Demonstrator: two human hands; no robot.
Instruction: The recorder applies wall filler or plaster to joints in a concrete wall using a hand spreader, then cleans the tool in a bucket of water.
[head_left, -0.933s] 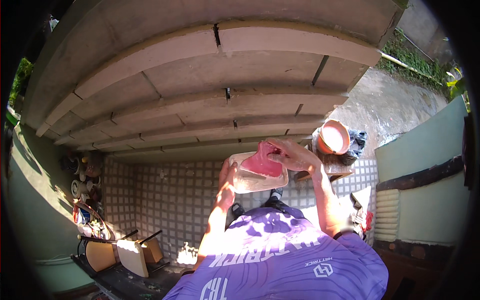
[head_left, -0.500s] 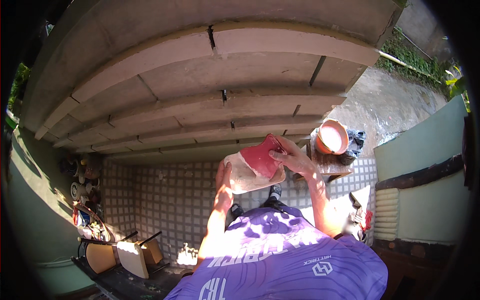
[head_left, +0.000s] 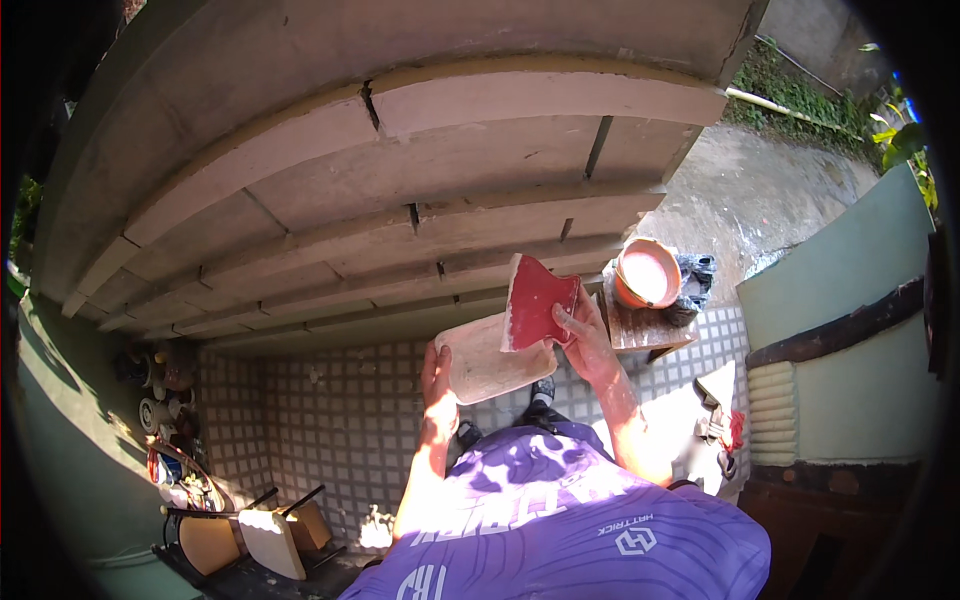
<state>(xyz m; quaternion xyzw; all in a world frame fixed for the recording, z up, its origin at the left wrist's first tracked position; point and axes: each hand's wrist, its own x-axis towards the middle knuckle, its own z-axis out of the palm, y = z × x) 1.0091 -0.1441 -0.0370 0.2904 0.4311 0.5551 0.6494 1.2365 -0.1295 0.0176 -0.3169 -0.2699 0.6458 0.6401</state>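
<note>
My left hand (head_left: pixel 437 392) grips the left end of a pale, plaster-smeared rectangular board or tray (head_left: pixel 490 368). My right hand (head_left: pixel 588 343) pinches a red, curved flexible piece (head_left: pixel 536 305) with a white-crusted left edge, held tilted up over the board's right part. The red piece hides some of that corner, so I cannot tell whether the two touch. Both forearms look dusted with pale residue.
An orange bucket (head_left: pixel 645 278) with pink-white contents and a black bag (head_left: pixel 690 297) sit on a wooden stool (head_left: pixel 650 330). Chairs (head_left: pixel 265 543) and assorted items (head_left: pixel 170 460) line the left wall. Stepped concrete tiers (head_left: pixel 480 150) span above; a green wall (head_left: pixel 840 320) stands right.
My right hand has raised the red piece from lying across the board to tilted upright, uncovering more of the board. The board and my left hand have moved slightly left and down in view.
</note>
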